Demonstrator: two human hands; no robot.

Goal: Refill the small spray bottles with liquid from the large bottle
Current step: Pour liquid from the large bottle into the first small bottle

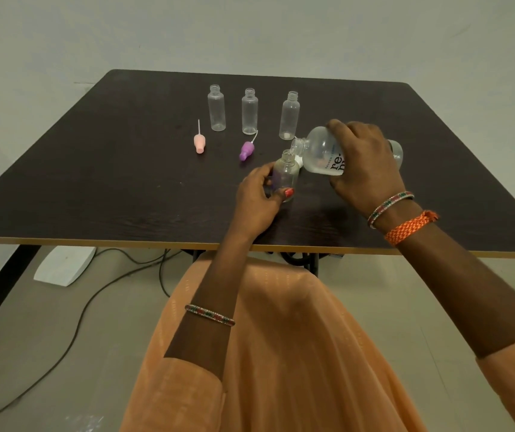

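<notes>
My right hand (pixel 363 163) grips the large clear bottle (pixel 321 154) and holds it tipped on its side, its open mouth just above the neck of a small clear bottle (pixel 285 173). My left hand (pixel 257 198) holds that small bottle upright on the dark table (pixel 125 182). Three more small bottles stand open and uncapped in a row behind: left (pixel 217 109), middle (pixel 249 112), right (pixel 288 116). A pink spray cap (pixel 199 142) and a purple spray cap (pixel 246 150) lie in front of them.
A white object (pixel 300 161) lies on the table behind the held small bottle, partly hidden. Under the table, cables (pixel 94 294) and a white box (pixel 64 265) lie on the floor. My orange-clad lap is below the table's front edge (pixel 94 241).
</notes>
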